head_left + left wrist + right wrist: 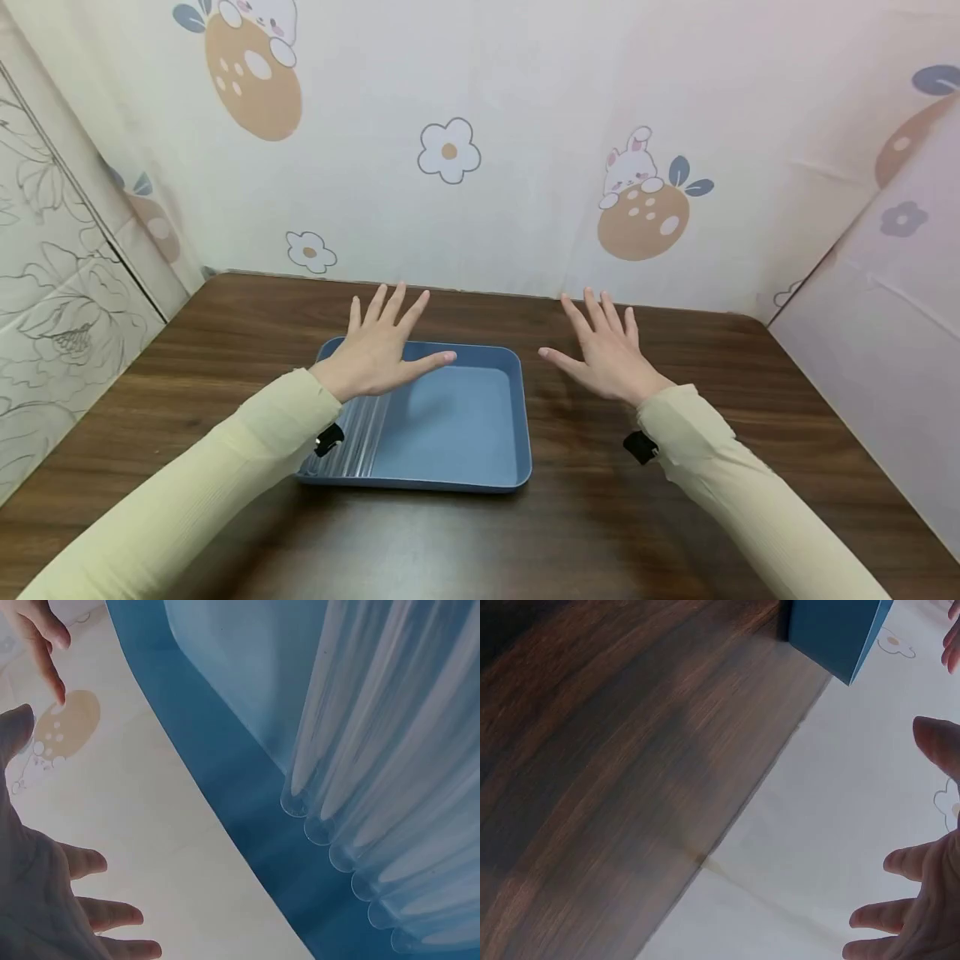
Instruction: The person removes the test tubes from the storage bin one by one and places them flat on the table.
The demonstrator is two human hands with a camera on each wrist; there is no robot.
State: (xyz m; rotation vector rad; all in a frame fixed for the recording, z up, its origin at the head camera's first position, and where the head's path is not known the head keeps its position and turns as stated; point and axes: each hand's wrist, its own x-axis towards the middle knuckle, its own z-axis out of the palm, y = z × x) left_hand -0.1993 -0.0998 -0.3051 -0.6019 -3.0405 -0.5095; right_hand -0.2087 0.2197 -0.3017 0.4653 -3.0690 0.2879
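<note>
A shallow blue tray (457, 417) with rounded corners lies on the brown wooden table. Along its left side lie several clear test tubes (366, 437), side by side; their rounded ends show close up in the left wrist view, where the tubes (375, 787) fill the right part. My left hand (375, 354) hovers over the tray's far left part, fingers spread, holding nothing. To the right of the tray my right hand (607, 354) is held above the table, its fingers also spread and nothing in it. My left forearm hides part of the tray's left edge.
The wooden table (465, 550) reaches back to a wall covering (525, 208) printed with flowers and rabbits. A panel with flower line drawings (67, 333) stands at the left, and a pale printed sheet (885, 317) at the right. Each wrist wears a small black device.
</note>
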